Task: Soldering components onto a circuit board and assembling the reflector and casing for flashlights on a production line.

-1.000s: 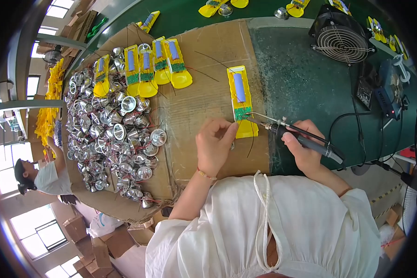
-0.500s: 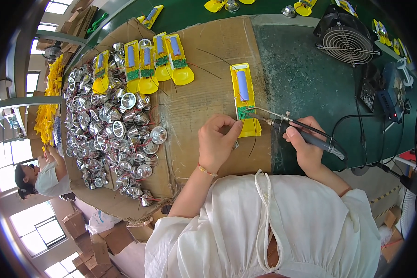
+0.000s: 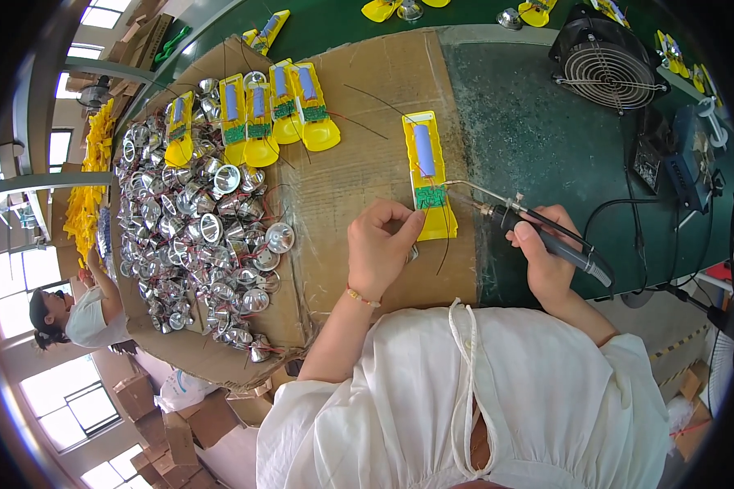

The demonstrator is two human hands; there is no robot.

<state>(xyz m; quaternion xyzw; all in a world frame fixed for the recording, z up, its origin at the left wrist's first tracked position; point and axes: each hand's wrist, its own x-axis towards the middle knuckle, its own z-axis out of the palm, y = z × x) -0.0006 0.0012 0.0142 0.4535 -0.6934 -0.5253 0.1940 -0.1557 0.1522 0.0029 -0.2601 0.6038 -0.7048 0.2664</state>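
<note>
A yellow flashlight housing (image 3: 439, 224) lies on the cardboard sheet, with a lilac cylindrical battery (image 3: 424, 150) and a green circuit board (image 3: 431, 197) in it. Thin dark wires trail from it. At the board's lower left edge, my left hand (image 3: 382, 244) is closed in a pinch; what sits between the fingertips is too small to make out. My right hand (image 3: 548, 248) grips a soldering iron (image 3: 546, 242) with a thin metal feed tube (image 3: 481, 191) along it. The tube's end is by the board's upper right, and the iron's tip points toward the board.
Left of the work, many silver reflector cups (image 3: 192, 220) with red wires fill a cardboard tray. Several yellow housings (image 3: 314, 134) rest at its far edge. A black fan (image 3: 612, 73) and a blue soldering station (image 3: 689, 179) stand on the green bench, right. Another person (image 3: 77, 314) works far left.
My right hand has drawn the soldering iron slightly right, so its tip is farther from the circuit board. The left hand has stayed nearly in place.
</note>
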